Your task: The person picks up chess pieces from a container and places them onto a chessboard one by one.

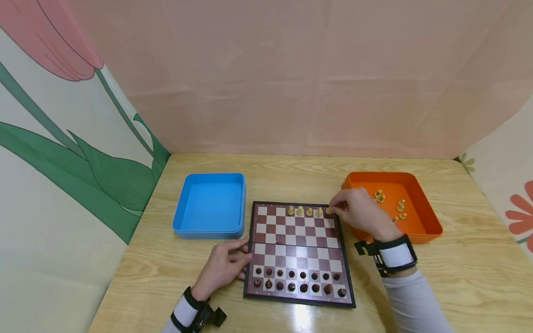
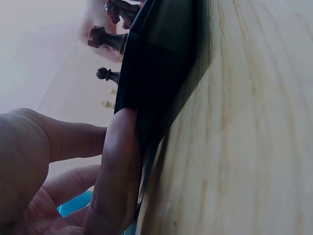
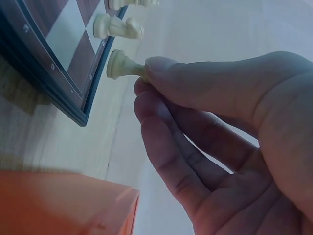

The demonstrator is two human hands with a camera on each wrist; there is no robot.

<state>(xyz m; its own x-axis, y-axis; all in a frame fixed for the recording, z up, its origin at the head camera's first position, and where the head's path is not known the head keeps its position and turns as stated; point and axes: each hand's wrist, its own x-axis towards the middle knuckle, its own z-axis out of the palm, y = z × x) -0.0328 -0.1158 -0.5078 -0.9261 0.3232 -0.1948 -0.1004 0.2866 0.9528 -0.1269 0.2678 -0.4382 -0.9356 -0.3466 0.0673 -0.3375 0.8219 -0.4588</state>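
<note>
I'm watching the right hand [image 1: 360, 213] pinching a pale chess piece [image 3: 122, 65] between thumb and fingertips, holding it just over the far right corner of the chessboard [image 1: 297, 252], beside the pale pieces already standing on the back row [image 1: 304, 211]; the orange tray [image 1: 420, 222] sitting just right of the board is keeping the loose pale pieces [image 1: 395, 206] within reach; the left hand [image 1: 222, 266] is lying with straight fingers [image 2: 115, 166] pressing the board's left edge, seemingly steadying it; the dark pieces [image 1: 297, 281] are filling the near rows; the blue tray [image 1: 210, 206] is sitting to the left.
</note>
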